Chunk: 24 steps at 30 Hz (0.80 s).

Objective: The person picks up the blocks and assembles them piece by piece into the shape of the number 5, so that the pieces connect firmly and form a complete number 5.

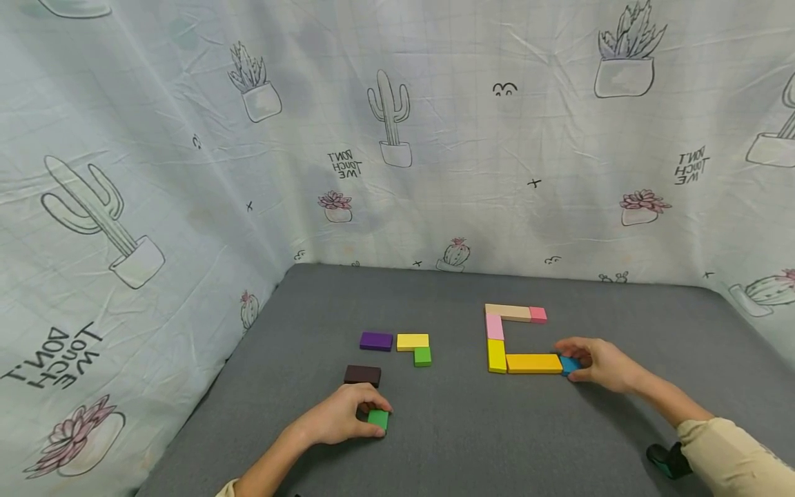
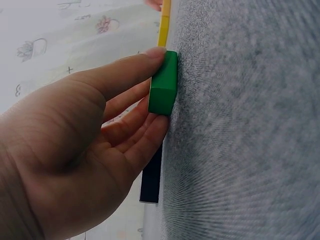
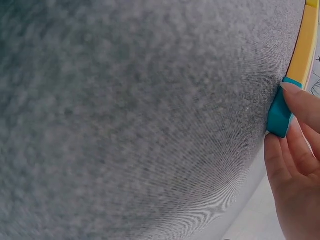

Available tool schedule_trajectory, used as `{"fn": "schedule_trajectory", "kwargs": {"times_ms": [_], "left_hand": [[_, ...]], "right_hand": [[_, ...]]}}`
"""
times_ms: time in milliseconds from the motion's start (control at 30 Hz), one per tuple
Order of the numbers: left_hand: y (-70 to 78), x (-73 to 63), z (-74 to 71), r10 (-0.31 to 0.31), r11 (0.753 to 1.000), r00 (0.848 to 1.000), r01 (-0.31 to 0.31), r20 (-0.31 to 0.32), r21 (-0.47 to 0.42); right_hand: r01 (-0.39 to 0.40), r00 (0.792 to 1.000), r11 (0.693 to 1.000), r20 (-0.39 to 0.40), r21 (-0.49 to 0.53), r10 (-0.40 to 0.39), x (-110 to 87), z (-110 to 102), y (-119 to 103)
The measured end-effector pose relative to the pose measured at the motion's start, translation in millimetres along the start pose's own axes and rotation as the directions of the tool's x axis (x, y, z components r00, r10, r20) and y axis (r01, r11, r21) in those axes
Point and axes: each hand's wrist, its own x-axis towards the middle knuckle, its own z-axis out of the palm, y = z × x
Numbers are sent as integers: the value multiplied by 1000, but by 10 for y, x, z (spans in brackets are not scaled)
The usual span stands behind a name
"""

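Between thumb and fingers, my left hand (image 1: 348,414) pinches a green block (image 1: 378,418) at the table surface, just in front of a dark brown block (image 1: 363,375). My right hand (image 1: 599,362) pinches a blue block (image 1: 569,365) against the right end of a long orange block (image 1: 533,364). That orange block meets a yellow block (image 1: 496,356) at its left. Beyond it a pink block (image 1: 494,326), a beige block (image 1: 512,313) and a small red-pink block (image 1: 538,315) continue the bent row. In the right wrist view, fingertips partly cover the blue block (image 3: 280,112).
Left of the row, a purple block (image 1: 376,342) lies beside a pale yellow block (image 1: 413,342). Another green block (image 1: 422,357) touches the latter's near side. A dark object (image 1: 668,461) is by the right sleeve. A cactus-print curtain (image 1: 472,138) hangs behind the grey table (image 1: 459,442).
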Motion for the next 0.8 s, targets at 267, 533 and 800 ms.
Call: {"fn": "schedule_trajectory", "kwargs": {"times_ms": [267, 533, 800], "left_hand": [[7, -4, -3, 7, 1000, 1000, -7, 3, -3], [11, -10, -15, -11, 1000, 1000, 11, 5, 2], [13, -17, -4, -4, 1000, 1000, 4, 0, 12]], "right_hand": [[34, 999, 999, -3, -16, -34, -25, -4, -11], [21, 1000, 1000, 7, -11, -21, -18, -18, -32], [16, 1000, 999, -23, -29, -17, 13, -123, -115]]}}
